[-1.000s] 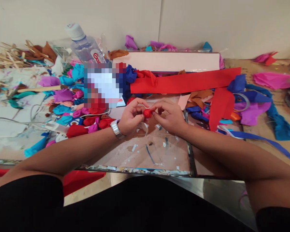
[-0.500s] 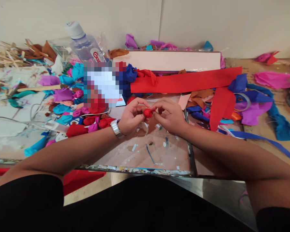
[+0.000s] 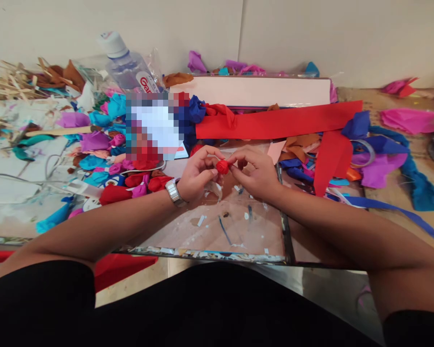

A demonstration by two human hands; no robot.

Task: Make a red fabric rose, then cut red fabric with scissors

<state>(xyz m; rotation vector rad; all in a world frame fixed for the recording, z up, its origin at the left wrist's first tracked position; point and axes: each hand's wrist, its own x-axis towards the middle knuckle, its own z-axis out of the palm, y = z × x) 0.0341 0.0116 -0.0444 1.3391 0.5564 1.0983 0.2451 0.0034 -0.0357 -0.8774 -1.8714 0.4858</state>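
Observation:
A small rolled red crepe-paper rose is held above the table between both hands. My left hand, with a metal watch on its wrist, pinches the rose from the left between thumb and fingers. From the right, the fingertips of my right hand close on the rose's edge. A long red crepe strip lies behind the hands, with another red piece hanging down at its right. Below my left hand sits a whitish curled scrap.
Finished-looking paper flowers and scraps crowd the left. A water bottle stands behind a blurred, bright-screened device. At right lie scissors, a tape roll and a blue strip. The table's front edge is near my body.
The red rose has turned slightly and shifted a little up and right in my fingers. Both hands otherwise keep nearly the same place.

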